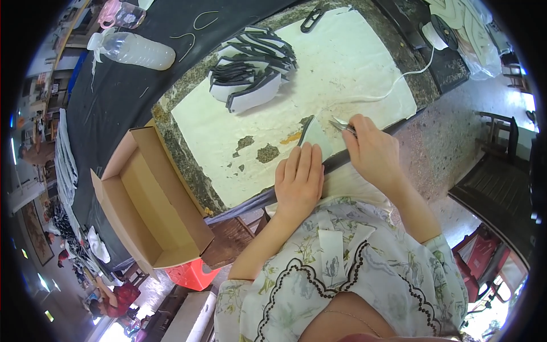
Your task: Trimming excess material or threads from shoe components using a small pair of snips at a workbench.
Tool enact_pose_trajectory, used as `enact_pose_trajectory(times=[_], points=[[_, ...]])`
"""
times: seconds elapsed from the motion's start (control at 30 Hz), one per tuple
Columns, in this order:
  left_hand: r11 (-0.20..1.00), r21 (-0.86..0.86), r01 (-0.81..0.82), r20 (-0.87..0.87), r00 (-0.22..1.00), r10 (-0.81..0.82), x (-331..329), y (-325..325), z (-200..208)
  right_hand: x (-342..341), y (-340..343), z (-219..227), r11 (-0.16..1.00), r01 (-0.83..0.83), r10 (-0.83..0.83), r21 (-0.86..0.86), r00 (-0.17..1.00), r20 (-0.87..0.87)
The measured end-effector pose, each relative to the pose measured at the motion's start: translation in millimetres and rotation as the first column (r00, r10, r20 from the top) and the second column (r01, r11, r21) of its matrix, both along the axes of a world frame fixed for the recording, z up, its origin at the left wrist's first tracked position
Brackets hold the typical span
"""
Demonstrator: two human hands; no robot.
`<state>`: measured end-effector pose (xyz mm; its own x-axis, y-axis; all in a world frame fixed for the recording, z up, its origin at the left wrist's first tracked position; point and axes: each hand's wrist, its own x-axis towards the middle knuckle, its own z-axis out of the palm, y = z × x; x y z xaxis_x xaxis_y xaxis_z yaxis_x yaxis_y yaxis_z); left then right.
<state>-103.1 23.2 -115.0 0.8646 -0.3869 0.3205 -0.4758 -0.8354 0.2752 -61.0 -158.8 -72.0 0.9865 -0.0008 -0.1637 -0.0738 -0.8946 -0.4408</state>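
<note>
My left hand (299, 178) rests at the near edge of the worktop, fingers together, holding down a pale fabric piece with a dark edge (315, 137). My right hand (373, 145), just right of it, is closed around small metal snips (346, 126); their tips point left toward the piece. The handles are mostly hidden in my palm. A thin white cord (393, 85) runs from a spool (437, 35) at the far right to near the snips. Farther off, a stack of similar white pieces with dark edges (250, 68) lies on the white sheet (342, 62).
An open cardboard box (149, 196) stands left of the worktop, above a red plastic stool (191, 275). A clear bottle (134, 50) and a pink-lidded container (121, 15) lie on black cloth. A small black tool (311, 20) is at the far edge. A dark chair (496, 171) stands right.
</note>
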Motion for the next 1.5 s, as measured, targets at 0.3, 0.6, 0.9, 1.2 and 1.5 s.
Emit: enact_pose_trajectory(times=[0.3, 0.6, 0.9, 1.2, 1.5], points=[[0.982, -0.147, 0.117, 0.236, 0.968, -0.080, -15, 29, 10, 18, 14, -7, 0.993, -0.080, 0.075, 0.085, 0.995, 0.064], [0.963, -0.238, 0.123, 0.196, 0.978, -0.076, -2, 27, 11, 36, -3, 18, 0.889, -0.309, 0.185, 0.338, 0.917, 0.353], [0.990, -0.013, 0.138, 0.042, 0.990, -0.137, 0, 21, -6, 111, -26, 51, 0.563, -0.175, 0.374, 0.808, 0.926, -0.060], [0.989, -0.001, 0.145, 0.020, 0.989, -0.145, 8, 16, -6, 89, -20, 1, 0.699, -0.683, 0.637, 0.212, 0.729, 0.251], [0.994, 0.076, 0.078, -0.014, 0.997, -0.077, -1, 22, -2, 110, -47, 43, 0.696, -0.322, 0.545, 0.642, 0.819, -0.179]])
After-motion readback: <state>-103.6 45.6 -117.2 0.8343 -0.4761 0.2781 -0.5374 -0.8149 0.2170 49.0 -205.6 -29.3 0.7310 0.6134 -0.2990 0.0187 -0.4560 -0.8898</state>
